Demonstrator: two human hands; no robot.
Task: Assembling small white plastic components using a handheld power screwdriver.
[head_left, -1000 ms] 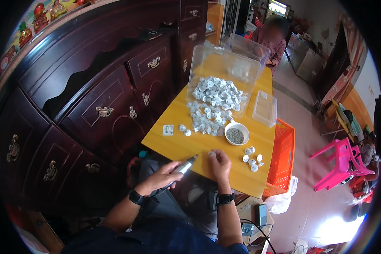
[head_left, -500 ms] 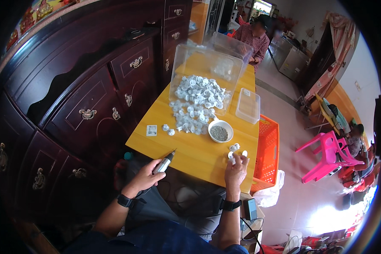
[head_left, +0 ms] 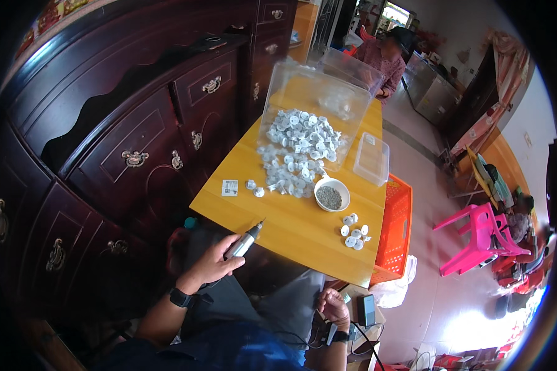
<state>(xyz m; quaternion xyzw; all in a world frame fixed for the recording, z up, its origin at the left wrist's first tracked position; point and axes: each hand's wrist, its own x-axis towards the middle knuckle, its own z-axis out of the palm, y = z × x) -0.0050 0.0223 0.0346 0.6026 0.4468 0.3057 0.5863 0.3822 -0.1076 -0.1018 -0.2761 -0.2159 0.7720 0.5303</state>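
One left hand gripped a pen-shaped tool at the yellow table's near edge, tip pointing up-right toward a small bowl; the right hand seemed loosely curled below.

At the left of the frame we see a dark carved wooden cabinet with brass handles; pale tiled floor and a pink plastic chair lie right.
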